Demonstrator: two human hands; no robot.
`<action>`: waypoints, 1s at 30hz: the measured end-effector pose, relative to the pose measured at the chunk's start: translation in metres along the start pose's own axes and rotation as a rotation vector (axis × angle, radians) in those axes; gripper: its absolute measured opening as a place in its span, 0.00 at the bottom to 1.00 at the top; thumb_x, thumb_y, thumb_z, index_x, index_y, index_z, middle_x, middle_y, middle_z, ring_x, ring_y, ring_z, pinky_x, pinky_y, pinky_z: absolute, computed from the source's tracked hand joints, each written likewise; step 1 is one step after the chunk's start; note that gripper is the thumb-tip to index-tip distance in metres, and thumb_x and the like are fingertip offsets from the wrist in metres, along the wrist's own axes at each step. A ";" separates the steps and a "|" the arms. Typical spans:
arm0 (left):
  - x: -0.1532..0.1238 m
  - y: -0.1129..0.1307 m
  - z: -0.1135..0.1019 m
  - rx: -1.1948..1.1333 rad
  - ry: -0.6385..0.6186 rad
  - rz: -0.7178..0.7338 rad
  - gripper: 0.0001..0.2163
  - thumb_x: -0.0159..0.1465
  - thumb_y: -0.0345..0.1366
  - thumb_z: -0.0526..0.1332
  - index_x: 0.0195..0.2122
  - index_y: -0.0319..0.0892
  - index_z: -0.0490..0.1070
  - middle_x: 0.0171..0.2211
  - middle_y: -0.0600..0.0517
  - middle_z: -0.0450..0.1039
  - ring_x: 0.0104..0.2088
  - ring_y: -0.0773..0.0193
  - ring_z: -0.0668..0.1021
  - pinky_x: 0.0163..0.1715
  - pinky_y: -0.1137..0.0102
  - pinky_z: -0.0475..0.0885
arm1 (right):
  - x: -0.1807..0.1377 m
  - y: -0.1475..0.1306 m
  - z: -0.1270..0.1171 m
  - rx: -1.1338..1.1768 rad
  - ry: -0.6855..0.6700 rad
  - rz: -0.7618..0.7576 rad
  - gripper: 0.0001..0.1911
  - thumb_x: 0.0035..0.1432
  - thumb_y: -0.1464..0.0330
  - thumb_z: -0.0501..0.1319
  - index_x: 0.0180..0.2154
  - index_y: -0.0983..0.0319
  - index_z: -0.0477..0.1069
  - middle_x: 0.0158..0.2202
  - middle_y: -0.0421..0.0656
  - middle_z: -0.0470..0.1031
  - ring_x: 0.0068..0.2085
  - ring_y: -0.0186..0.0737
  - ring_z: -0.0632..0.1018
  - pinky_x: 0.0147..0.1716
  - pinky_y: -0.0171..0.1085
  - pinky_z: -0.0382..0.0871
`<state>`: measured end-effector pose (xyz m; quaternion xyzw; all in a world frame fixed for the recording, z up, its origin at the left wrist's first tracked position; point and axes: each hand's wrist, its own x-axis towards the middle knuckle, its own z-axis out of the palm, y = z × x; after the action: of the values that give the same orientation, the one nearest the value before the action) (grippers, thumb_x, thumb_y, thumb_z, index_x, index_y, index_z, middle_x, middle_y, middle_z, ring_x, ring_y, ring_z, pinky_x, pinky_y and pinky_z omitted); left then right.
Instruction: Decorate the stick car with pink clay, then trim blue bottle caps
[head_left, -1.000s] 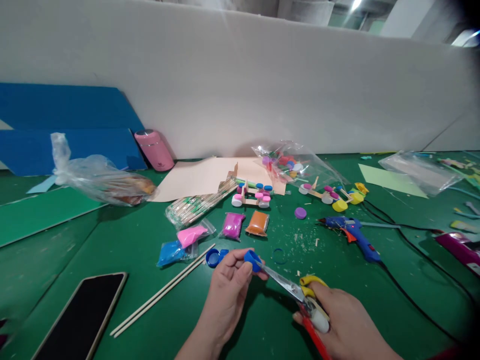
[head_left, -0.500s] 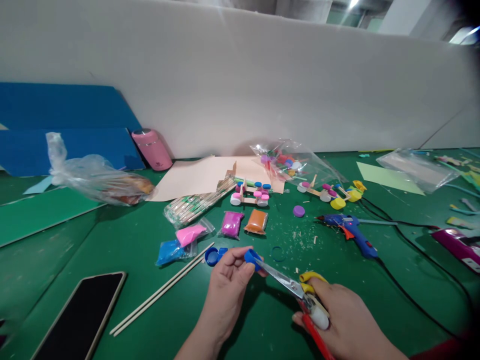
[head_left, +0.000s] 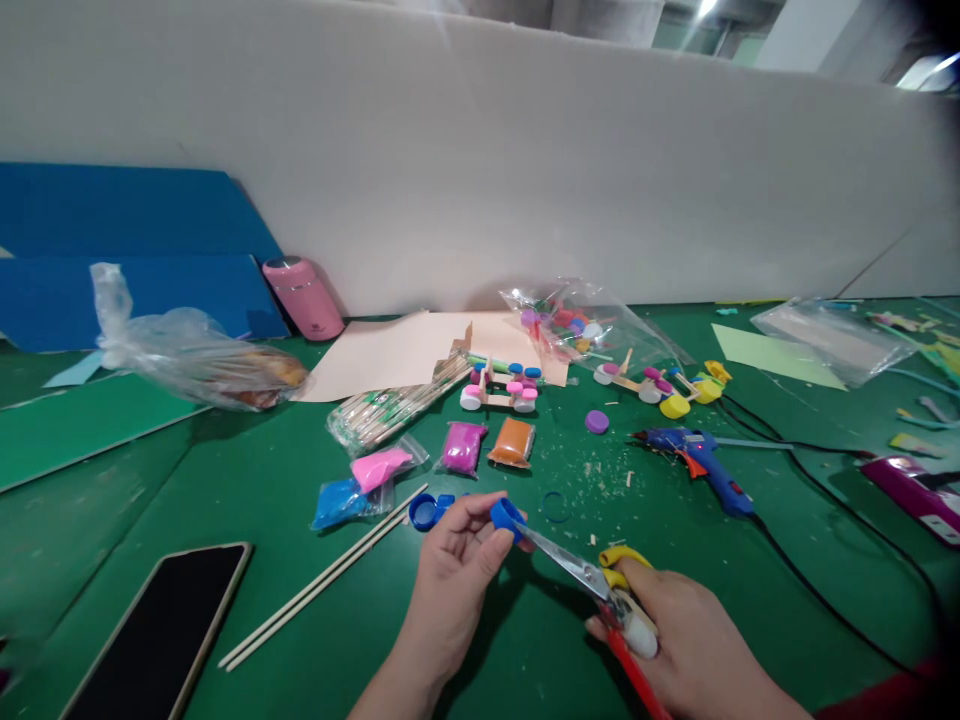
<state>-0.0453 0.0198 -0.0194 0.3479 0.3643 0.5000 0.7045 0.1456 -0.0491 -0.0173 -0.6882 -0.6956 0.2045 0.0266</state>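
Between the thumb and fingers of my left hand [head_left: 457, 565] is a blue bottle cap [head_left: 507, 516], its hollow side turned up and to the right. My right hand [head_left: 690, 630] is closed around a pair of scissors [head_left: 570, 563] with a yellow and a red handle. The tip of the blades touches the cap at its rim; whether it goes inside I cannot tell. Two more blue caps [head_left: 424, 511] lie just behind my left hand. A thin dark ring [head_left: 556, 506] rests on the table beyond the blades.
A blue glue gun [head_left: 697, 460] with a black cord lies at the right. Wooden sticks [head_left: 322, 580] and a phone [head_left: 161, 630] are at the left. Clay packets [head_left: 463, 447], a purple cap [head_left: 597, 422] and small wheeled models [head_left: 501, 388] stand farther back on the green table.
My left hand has turned the blue cap very slightly at the scissors' tip. Otherwise the hands and the things on the table are where they were.
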 end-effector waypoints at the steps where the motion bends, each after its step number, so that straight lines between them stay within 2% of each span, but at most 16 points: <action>1: 0.000 0.000 0.000 0.009 0.007 0.001 0.10 0.51 0.29 0.63 0.36 0.43 0.71 0.29 0.53 0.73 0.29 0.68 0.74 0.33 0.74 0.68 | 0.000 0.000 0.000 0.003 0.006 -0.001 0.15 0.51 0.54 0.53 0.27 0.59 0.62 0.25 0.41 0.72 0.25 0.42 0.72 0.23 0.35 0.57; 8: -0.001 -0.001 -0.001 0.075 0.040 0.014 0.12 0.50 0.29 0.64 0.36 0.43 0.72 0.32 0.51 0.74 0.34 0.66 0.75 0.36 0.74 0.69 | -0.001 0.002 0.003 -0.006 0.044 -0.017 0.15 0.49 0.53 0.54 0.27 0.59 0.63 0.23 0.41 0.71 0.24 0.40 0.71 0.21 0.34 0.55; 14: -0.001 -0.001 -0.001 0.125 0.027 0.023 0.11 0.51 0.29 0.64 0.36 0.43 0.72 0.31 0.52 0.74 0.32 0.67 0.76 0.34 0.75 0.70 | 0.000 0.002 0.004 0.032 -0.020 -0.007 0.13 0.52 0.56 0.52 0.27 0.59 0.62 0.24 0.40 0.72 0.25 0.40 0.72 0.22 0.33 0.57; 20: -0.002 0.002 0.002 0.173 0.062 0.040 0.11 0.48 0.28 0.65 0.35 0.43 0.73 0.30 0.52 0.74 0.32 0.67 0.76 0.33 0.75 0.70 | -0.001 -0.004 -0.003 0.009 -0.035 0.061 0.14 0.49 0.55 0.55 0.28 0.59 0.62 0.25 0.42 0.72 0.27 0.43 0.72 0.23 0.35 0.58; 30: -0.001 -0.001 0.000 0.198 0.042 0.077 0.13 0.48 0.28 0.65 0.36 0.44 0.72 0.32 0.53 0.74 0.34 0.66 0.76 0.34 0.76 0.70 | -0.001 0.001 0.006 0.036 -0.043 0.020 0.15 0.51 0.54 0.51 0.28 0.59 0.61 0.24 0.41 0.71 0.25 0.42 0.71 0.23 0.34 0.56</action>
<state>-0.0447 0.0185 -0.0200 0.4190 0.4127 0.4956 0.6391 0.1445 -0.0521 -0.0228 -0.6898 -0.6855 0.2320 0.0221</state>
